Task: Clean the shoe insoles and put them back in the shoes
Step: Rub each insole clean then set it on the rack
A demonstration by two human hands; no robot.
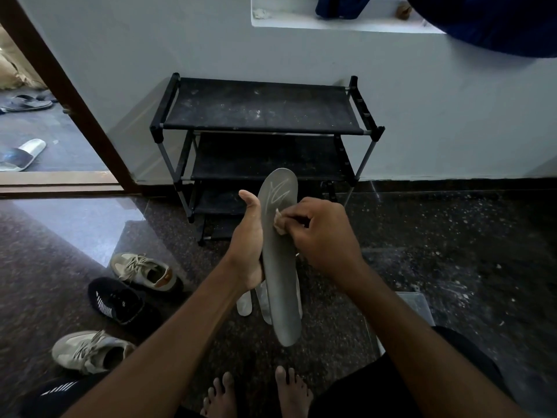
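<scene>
Dark speckled floor (pixel 452 236) lay below; left hand (pixel 250 245) gripped grey insole (pixel 281 267) upright, right hand (pixel 322 233) pinching cloth (pixel 279 224) against it.

Both forearms are bare, no sleeves, watch or rings on the hands (pixel 316 233). Black shorts (pixel 470 351) cover the legs; the feet (pixel 289 393) are bare.

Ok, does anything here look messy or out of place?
Mostly the shoe rack: all its shelves sit bare and the top one is dusty with pale specks, while the sneakers lie scattered on the floor beside it. Nothing looks damaged.
</scene>
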